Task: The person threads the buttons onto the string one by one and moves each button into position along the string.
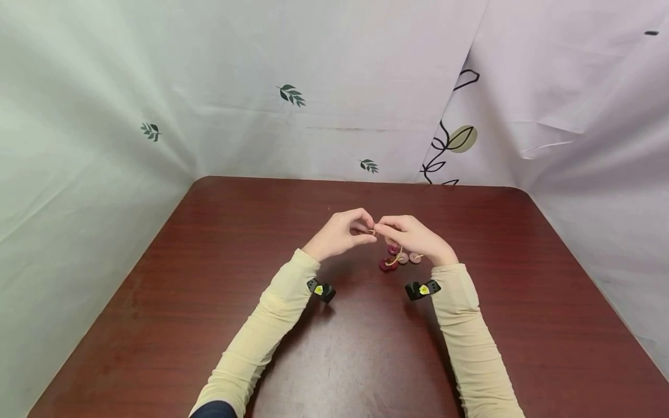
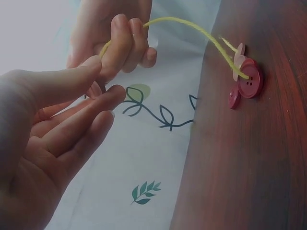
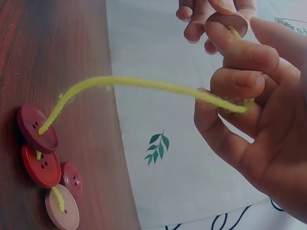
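Note:
Over the table, my left hand (image 1: 342, 233) and right hand (image 1: 413, 237) meet at the fingertips. The left thumb and a finger pinch a brownish button (image 3: 235, 21), its face partly hidden by fingers. Yellow yarn (image 3: 235, 32) shows at this button, and the right thumb and forefinger pinch the yarn close beside it. From the right hand's curled fingers, the yarn arcs down to a dark red button (image 3: 29, 120) on the table. Yarn also shows at a bright red button (image 3: 33, 165) and a pale pink button (image 3: 67, 218), clustered with it.
A small crimson button (image 3: 72, 178) lies against the cluster, with no yarn visible on it. The dark wooden table (image 1: 209, 290) runs back to a white cloth (image 1: 235, 139) with leaf prints. Black wrist cameras sit on both cream sleeves (image 1: 277, 302).

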A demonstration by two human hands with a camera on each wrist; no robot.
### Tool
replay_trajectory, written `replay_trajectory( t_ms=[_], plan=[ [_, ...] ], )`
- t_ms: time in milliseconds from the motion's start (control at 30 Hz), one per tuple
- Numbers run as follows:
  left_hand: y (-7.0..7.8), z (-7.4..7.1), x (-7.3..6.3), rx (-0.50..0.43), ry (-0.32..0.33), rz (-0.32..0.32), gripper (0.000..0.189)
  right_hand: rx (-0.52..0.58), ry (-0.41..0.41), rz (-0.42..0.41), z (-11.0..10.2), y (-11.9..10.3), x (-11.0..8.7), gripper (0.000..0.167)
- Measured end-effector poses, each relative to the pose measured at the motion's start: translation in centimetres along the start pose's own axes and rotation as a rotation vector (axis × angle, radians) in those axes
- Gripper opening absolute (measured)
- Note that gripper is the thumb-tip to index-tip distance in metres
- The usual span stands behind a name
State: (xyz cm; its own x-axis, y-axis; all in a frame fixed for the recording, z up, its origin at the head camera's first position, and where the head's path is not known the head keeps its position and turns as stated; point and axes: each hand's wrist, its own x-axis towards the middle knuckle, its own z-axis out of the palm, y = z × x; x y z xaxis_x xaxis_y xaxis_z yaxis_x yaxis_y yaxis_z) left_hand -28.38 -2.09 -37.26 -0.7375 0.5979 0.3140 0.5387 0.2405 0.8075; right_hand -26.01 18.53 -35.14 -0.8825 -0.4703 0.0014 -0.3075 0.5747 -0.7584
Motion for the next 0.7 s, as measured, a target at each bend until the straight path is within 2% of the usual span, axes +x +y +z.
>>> replay_trajectory(
  t_ms=[133,333,700],
  plan=[
    [0.16,-0.13,0.01,0.027,-0.012,-0.009,0.019,0.016,0.007,0.029,-0.08,-0.07,-0.04,0.031],
    [0.1,-0.28,-0.03,0.047,-0.009,0.002,0.011,-0.054,0.037,-0.034,-0.14,0.03,0.09,0.026],
    [-0.12,-0.09,-0.03,0.112,0.026,0.021,0.004,-0.044,0.024,-0.031,0.04,0.13,0.12,0.022]
  ],
)
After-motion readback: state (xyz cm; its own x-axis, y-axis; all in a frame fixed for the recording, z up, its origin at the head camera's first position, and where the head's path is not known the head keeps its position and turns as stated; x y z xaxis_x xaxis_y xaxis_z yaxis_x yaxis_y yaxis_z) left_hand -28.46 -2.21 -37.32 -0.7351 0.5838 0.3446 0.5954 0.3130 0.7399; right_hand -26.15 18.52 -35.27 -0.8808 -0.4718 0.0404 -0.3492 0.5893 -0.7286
